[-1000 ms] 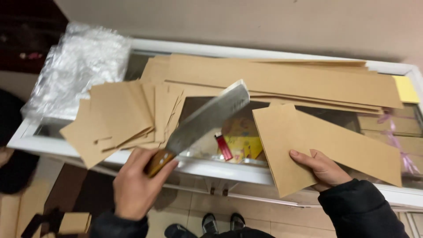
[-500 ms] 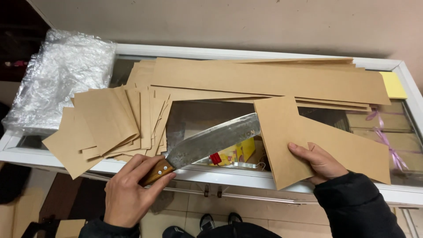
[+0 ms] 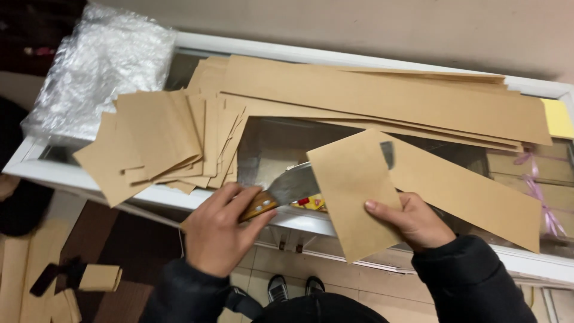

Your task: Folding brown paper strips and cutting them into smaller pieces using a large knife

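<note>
- the left hand [image 3: 218, 233] was clenched around the wooden handle [image 3: 258, 206] of a broad cleaver [image 3: 293, 184]; the thumb lay over the top of the handle and the fingers curled beneath it
- the cleaver's grey blade ran from the handle toward 2 o'clock; its middle was hidden behind a sheet of brown cardboard [image 3: 353, 191], and only the far corner of the blade showed again past the sheet's upper right edge
- the right hand [image 3: 412, 221] was grasping that cardboard sheet at its lower right edge, thumb on top and pointing toward 9 o'clock, fingers out of sight behind it; the sheet was held tilted, its upper corner toward 12 o'clock
- just at 3 o'clock of the held sheet lay a long cardboard strip [image 3: 472, 194], slanting down toward 4 o'clock and passing behind the right hand
- both hands were over the near rail of a white-framed glass bench [image 3: 119, 191]; a small red and yellow packet [image 3: 311, 202] showed through the glass just below the blade
- at 10 o'clock of the left hand a fanned heap of smaller cardboard pieces [image 3: 155, 140] overhung the bench rim
- at 12 o'clock a stack of long cardboard sheets [image 3: 382, 98] stretched across the bench top
- a crumpled clear plastic bag [image 3: 107, 66] sat at the far left, at 10 o'clock of the heap
- at 3 o'clock, pink ribbon [image 3: 538, 185] lay beside the long strip; a yellow sheet [image 3: 559, 116] showed at the right edge
- cardboard offcuts [image 3: 98, 278] lay on the floor at 8 o'clock; dark shoes [image 3: 293, 287] showed at 6 o'clock
</note>
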